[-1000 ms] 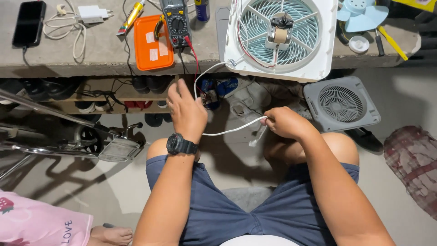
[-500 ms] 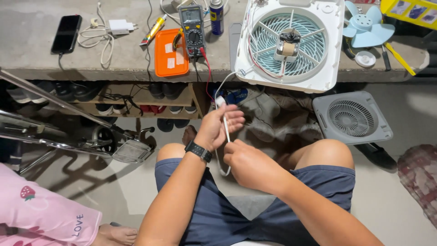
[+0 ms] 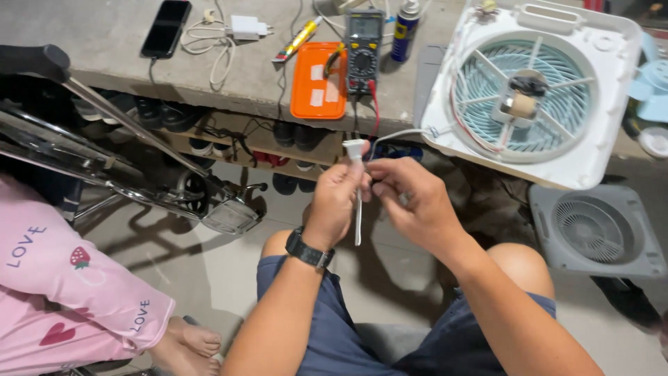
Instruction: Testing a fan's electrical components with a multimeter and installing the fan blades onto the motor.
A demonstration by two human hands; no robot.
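Left hand (image 3: 339, 198) and right hand (image 3: 410, 202) meet, fingers pinched shut.

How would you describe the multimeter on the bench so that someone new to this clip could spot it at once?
Start at the long grey bench along the top of the head view, then find the flat orange tray near its middle. The multimeter lies against the tray's right edge, left of the white box fan. It is the only dark device with a round dial, a small screen and a red lead.

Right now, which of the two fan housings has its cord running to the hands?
The white housing on the bench, with the motor showing in its grille. Its white cord leads to the plug held by both hands. The grey housing on the floor lies apart, without any visible cord.
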